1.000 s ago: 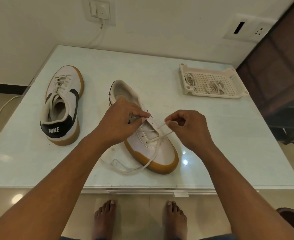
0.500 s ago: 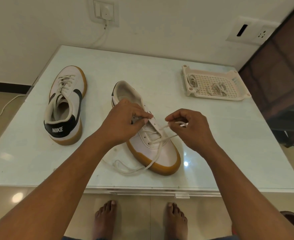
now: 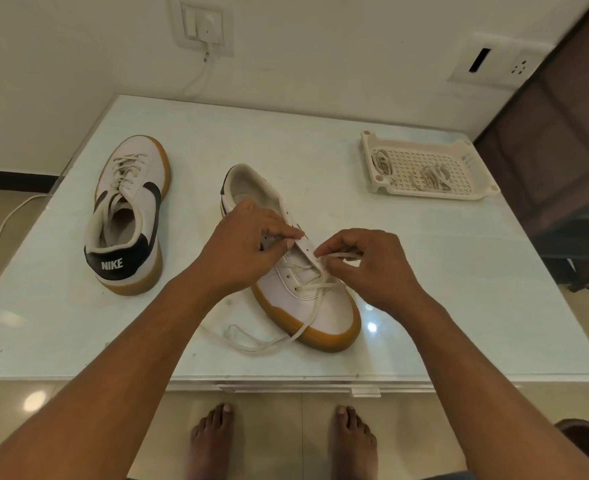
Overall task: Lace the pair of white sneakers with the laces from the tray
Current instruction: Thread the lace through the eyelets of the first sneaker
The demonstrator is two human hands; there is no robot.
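Near the front edge of the table [image 3: 442, 299], the right hand [image 3: 372, 268], pinching the lace [image 3: 338, 255], has closed in on the sneaker [image 3: 334, 313]; the left hand [image 3: 244, 247] still pinches its eyelet flap.

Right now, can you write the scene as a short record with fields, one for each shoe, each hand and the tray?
near shoe: white leather sneaker with gum sole, in the middle, lower eyelets laced
far shoe: matching white sneaker with black heel, at left, laced, untouched
left hand: holds the near shoe's eyelet flap
right hand: pinches the cream flat lace beside an upper eyelet
lace tail: loose on the pale glass table
tray: cream perforated plastic tray, far right, holding two bundled laces
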